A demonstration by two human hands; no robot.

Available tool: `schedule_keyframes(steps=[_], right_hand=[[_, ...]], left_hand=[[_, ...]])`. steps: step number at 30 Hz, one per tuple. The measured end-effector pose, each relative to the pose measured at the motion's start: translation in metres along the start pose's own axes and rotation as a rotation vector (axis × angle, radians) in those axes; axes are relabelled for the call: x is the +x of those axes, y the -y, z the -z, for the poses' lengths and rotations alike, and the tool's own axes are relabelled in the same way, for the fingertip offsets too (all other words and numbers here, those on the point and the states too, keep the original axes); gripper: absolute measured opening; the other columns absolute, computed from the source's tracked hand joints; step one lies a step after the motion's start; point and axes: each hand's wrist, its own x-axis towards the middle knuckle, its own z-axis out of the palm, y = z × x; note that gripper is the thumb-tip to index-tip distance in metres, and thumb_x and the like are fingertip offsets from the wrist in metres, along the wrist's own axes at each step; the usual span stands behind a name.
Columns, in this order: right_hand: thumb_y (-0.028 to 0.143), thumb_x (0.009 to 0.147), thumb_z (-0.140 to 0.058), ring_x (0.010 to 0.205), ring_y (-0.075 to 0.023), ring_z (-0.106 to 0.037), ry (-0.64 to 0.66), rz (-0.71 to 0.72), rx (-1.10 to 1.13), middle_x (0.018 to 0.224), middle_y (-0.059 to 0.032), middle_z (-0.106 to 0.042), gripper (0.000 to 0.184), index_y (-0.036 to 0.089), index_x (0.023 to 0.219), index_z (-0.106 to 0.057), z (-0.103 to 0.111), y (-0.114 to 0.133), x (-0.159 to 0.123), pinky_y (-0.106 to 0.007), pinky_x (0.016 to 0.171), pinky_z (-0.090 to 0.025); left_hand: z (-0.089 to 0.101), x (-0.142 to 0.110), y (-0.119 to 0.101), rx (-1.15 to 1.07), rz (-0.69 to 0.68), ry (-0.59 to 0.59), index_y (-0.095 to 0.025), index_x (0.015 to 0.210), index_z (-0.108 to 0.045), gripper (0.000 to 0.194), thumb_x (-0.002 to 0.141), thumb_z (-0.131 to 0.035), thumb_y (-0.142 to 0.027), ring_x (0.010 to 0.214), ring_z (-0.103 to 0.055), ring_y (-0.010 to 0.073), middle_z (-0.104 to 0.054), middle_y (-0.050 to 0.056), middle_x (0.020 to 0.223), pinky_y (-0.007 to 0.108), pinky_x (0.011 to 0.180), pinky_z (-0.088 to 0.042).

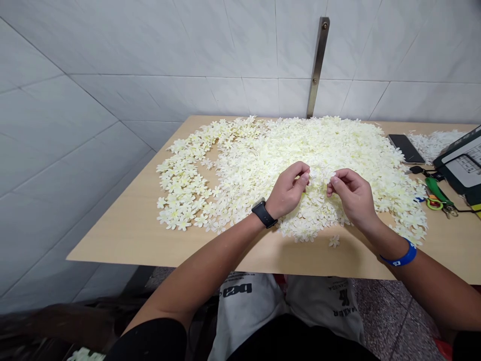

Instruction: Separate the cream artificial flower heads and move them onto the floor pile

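Note:
A big heap of small cream-white fabric flowers [300,150] covers the middle of a light wooden table [128,225]. Both my hands hover above the near side of the heap. My left hand [288,191], with a black watch on its wrist, is closed in a pinch on one small white flower [318,175]. My right hand [351,193], with a blue wristband, pinches the same flower from the other side. A flatter spread of flowers with yellow centres [184,185] lies to the left of the heap.
A dark phone [406,148] lies at the back right, with a second small pile of white pieces [436,140] behind it. Green-handled scissors and keys [436,195] and a dark box [464,163] sit at the right edge. Tiled walls close in behind and left. A metal bracket [317,65] hangs on the wall.

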Motion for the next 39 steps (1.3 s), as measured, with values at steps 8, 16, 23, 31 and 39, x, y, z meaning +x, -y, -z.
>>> schedule_keyframes(steps=[8,16,23,31,39], right_hand=[[0.048,0.082,-0.079,0.064,-0.0161,-0.066,0.077,-0.109,0.225,0.074,-0.0007,-0.068,0.03,0.023,0.086,-0.063,-0.0045,0.0007,-0.0034,-0.03,0.054,-0.057],[0.048,0.083,-0.078,0.069,-0.0167,-0.067,0.043,-0.077,0.158,0.076,-0.001,-0.066,0.029,0.023,0.086,-0.063,-0.005,-0.0014,-0.0009,-0.027,0.053,-0.057],[0.04,0.09,-0.072,0.065,-0.0132,-0.063,-0.006,-0.029,0.162,0.081,-0.0008,-0.068,0.019,0.024,0.088,-0.064,0.0006,-0.0044,-0.0005,-0.027,0.055,-0.054],[0.039,0.088,-0.074,0.067,-0.014,-0.064,-0.022,-0.041,0.172,0.083,-0.0013,-0.07,0.018,0.024,0.088,-0.063,-0.0006,-0.0045,0.0003,-0.027,0.056,-0.053],[0.037,0.089,-0.073,0.069,-0.0139,-0.063,-0.032,-0.042,0.167,0.081,-0.0013,-0.068,0.017,0.023,0.087,-0.063,0.0008,-0.0035,0.0014,-0.027,0.057,-0.053]], left_hand=[[-0.0095,-0.0019,0.002,-0.123,0.099,0.037,-0.016,0.087,-0.059,0.026,0.093,-0.064,-0.041,0.072,-0.062,0.0103,-0.064,0.003,0.083,0.022,0.064,-0.055],[-0.0089,-0.0001,0.0013,-0.211,0.154,0.029,-0.015,0.106,-0.068,0.033,0.086,-0.074,-0.041,0.087,-0.073,0.0159,-0.075,0.009,0.099,0.028,0.077,-0.063],[-0.009,0.0008,0.0073,-0.144,0.242,-0.137,-0.014,0.095,-0.075,0.016,0.085,-0.069,-0.025,0.076,-0.074,0.0136,-0.078,0.008,0.092,0.028,0.075,-0.063],[-0.0056,0.0061,-0.0003,-0.261,0.35,-0.236,-0.012,0.081,-0.07,0.016,0.077,-0.079,-0.025,0.07,-0.075,0.0148,-0.074,0.005,0.073,0.026,0.068,-0.062],[-0.0005,0.007,0.0032,-0.128,0.246,-0.178,-0.015,0.073,-0.059,0.029,0.073,-0.084,-0.029,0.063,-0.065,0.0086,-0.065,-0.001,0.067,0.021,0.062,-0.052]])
